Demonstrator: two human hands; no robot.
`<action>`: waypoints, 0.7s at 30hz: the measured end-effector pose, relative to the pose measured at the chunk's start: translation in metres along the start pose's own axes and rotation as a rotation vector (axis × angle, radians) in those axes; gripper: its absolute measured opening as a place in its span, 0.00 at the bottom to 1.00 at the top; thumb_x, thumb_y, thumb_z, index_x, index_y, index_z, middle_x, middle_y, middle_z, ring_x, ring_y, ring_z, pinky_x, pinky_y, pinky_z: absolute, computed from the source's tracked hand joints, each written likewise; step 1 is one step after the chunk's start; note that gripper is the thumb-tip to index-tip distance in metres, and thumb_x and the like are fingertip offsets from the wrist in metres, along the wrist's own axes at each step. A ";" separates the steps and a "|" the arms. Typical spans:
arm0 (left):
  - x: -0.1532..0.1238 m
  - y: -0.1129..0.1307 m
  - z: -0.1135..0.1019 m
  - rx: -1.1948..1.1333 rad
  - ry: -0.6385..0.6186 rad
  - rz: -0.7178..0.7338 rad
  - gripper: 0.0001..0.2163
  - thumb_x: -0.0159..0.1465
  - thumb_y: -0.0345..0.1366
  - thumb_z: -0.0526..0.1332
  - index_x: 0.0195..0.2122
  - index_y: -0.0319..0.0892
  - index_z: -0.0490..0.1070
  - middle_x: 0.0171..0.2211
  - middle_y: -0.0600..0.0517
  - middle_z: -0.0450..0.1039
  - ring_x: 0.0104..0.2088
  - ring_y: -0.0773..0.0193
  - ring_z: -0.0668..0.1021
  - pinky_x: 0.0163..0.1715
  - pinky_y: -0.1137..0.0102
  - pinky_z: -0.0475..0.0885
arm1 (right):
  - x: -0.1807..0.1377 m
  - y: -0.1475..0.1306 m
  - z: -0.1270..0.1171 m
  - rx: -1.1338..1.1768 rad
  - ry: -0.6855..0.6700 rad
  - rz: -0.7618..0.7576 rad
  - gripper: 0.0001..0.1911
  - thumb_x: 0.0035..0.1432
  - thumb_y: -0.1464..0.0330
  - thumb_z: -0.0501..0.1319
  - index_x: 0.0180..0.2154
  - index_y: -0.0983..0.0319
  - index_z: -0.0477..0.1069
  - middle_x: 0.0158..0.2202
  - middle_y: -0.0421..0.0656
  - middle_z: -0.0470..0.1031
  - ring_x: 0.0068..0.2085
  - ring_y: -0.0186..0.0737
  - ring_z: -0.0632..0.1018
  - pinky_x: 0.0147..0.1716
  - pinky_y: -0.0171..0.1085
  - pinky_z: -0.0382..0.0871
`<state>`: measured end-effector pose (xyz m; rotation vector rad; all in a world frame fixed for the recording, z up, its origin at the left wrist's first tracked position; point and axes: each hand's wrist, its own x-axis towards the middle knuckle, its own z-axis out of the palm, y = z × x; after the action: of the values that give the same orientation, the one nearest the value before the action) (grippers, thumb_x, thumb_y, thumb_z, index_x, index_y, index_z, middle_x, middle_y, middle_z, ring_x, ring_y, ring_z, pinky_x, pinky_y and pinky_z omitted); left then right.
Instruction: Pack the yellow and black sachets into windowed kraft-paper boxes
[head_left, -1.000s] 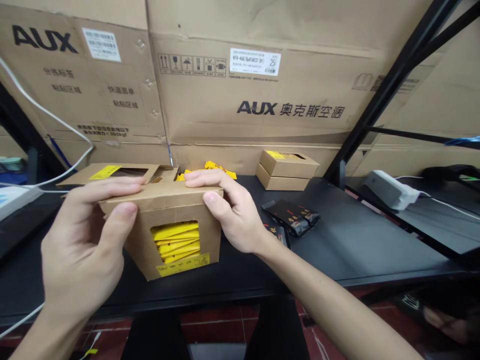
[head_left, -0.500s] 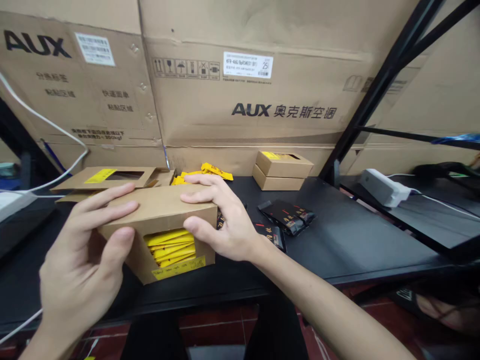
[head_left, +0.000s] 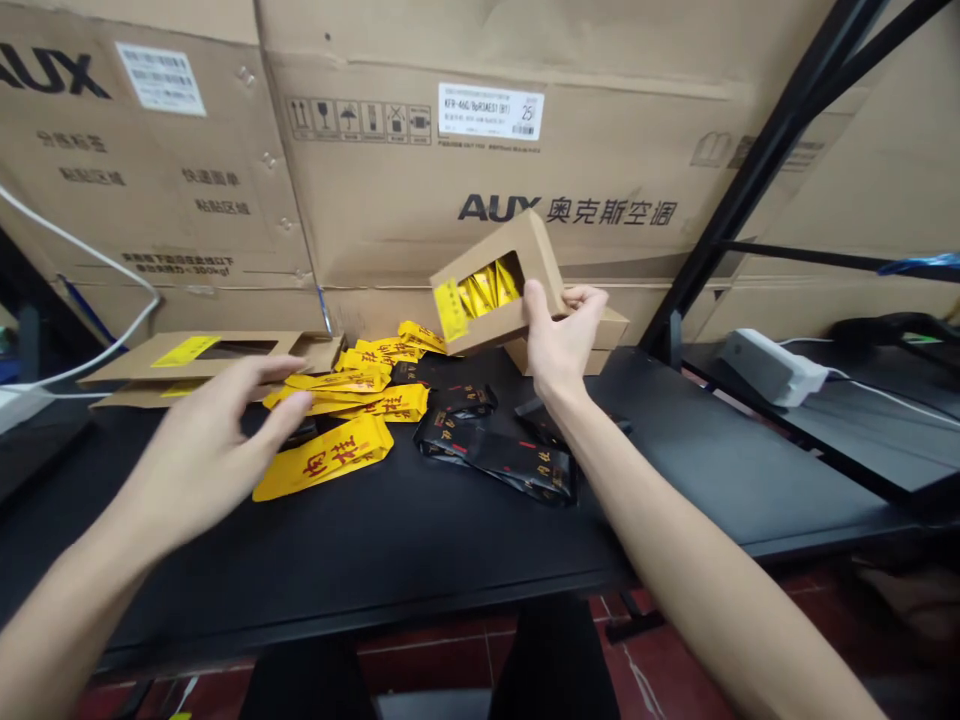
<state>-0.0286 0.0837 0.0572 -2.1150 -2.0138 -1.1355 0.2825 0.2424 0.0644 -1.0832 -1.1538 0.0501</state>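
My right hand (head_left: pixel 564 335) grips a brown cardboard box (head_left: pixel 491 325) at its right end and holds it tilted above the table. Yellow packets (head_left: pixel 491 288) show through the box's window, and a yellow label sits at its left end. Nothing is in my left hand (head_left: pixel 206 440); its thumb and fingers are apart, close to a pile of yellow packets (head_left: pixel 352 385). One yellow packet (head_left: pixel 326 460) lies in front of that pile. Several black packets (head_left: pixel 499 450) lie between my hands on the table. Behind my right hand, a stack of brown boxes (head_left: pixel 596 362) is partly hidden.
Flattened brown boxes (head_left: pixel 135 358) with windows lie at the back left of the black table (head_left: pixel 315 560). Large cardboard sheets (head_left: pixel 390 220) stand behind. A black metal frame (head_left: pixel 750 190) rises at right, near a white power adapter (head_left: pixel 776 368). A white cable (head_left: pixel 142 335) hangs at left.
The box has moved from between both hands to the back right and tilted, in my right hand alone. My left hand has let go of it. The yellow and black packets behind it are now uncovered.
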 end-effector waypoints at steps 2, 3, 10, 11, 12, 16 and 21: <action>0.024 -0.002 0.014 0.176 -0.185 0.114 0.31 0.67 0.58 0.52 0.61 0.41 0.72 0.61 0.38 0.77 0.62 0.41 0.77 0.65 0.45 0.70 | 0.002 0.012 0.000 -0.119 -0.011 -0.013 0.22 0.62 0.50 0.65 0.41 0.55 0.56 0.45 0.45 0.63 0.52 0.47 0.69 0.62 0.55 0.66; 0.036 -0.004 0.024 0.262 -0.284 0.154 0.32 0.67 0.57 0.51 0.61 0.38 0.71 0.63 0.35 0.75 0.64 0.39 0.75 0.66 0.45 0.68 | 0.000 0.015 -0.001 -0.161 -0.027 -0.023 0.21 0.62 0.52 0.65 0.40 0.54 0.55 0.45 0.45 0.63 0.52 0.48 0.69 0.63 0.56 0.65; 0.070 -0.012 0.063 0.257 -0.457 0.142 0.31 0.66 0.58 0.52 0.57 0.42 0.78 0.58 0.37 0.81 0.57 0.38 0.81 0.59 0.48 0.73 | -0.009 0.008 0.003 -0.274 -0.150 0.002 0.13 0.66 0.63 0.62 0.41 0.55 0.56 0.50 0.52 0.64 0.58 0.51 0.68 0.65 0.53 0.65; 0.069 -0.011 0.062 0.226 -0.473 0.159 0.30 0.67 0.59 0.50 0.55 0.45 0.79 0.57 0.41 0.82 0.56 0.42 0.82 0.57 0.52 0.74 | -0.008 0.007 0.004 -0.284 -0.174 0.026 0.12 0.66 0.63 0.61 0.42 0.55 0.56 0.52 0.53 0.64 0.60 0.51 0.68 0.65 0.52 0.66; 0.068 -0.009 0.060 0.197 -0.484 0.174 0.29 0.68 0.60 0.49 0.53 0.47 0.80 0.55 0.45 0.83 0.53 0.46 0.83 0.54 0.56 0.75 | -0.007 0.005 0.006 -0.295 -0.199 0.045 0.12 0.66 0.63 0.61 0.43 0.56 0.57 0.53 0.54 0.64 0.61 0.52 0.68 0.64 0.52 0.67; 0.064 -0.003 0.054 0.140 -0.480 0.186 0.27 0.68 0.63 0.49 0.39 0.47 0.78 0.38 0.48 0.85 0.38 0.52 0.83 0.41 0.60 0.74 | -0.005 0.001 0.010 -0.332 -0.283 0.047 0.16 0.66 0.64 0.61 0.51 0.60 0.60 0.59 0.58 0.61 0.64 0.55 0.69 0.62 0.54 0.70; 0.062 -0.007 0.055 0.136 -0.440 0.176 0.28 0.62 0.66 0.57 0.44 0.46 0.79 0.46 0.44 0.84 0.45 0.46 0.83 0.46 0.56 0.74 | -0.002 -0.005 0.009 -0.387 -0.287 0.062 0.23 0.66 0.60 0.64 0.56 0.62 0.63 0.61 0.58 0.61 0.66 0.61 0.70 0.61 0.57 0.71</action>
<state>-0.0140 0.1639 0.0440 -2.5775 -1.9262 -0.5251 0.2729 0.2447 0.0664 -1.4895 -1.4248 0.0317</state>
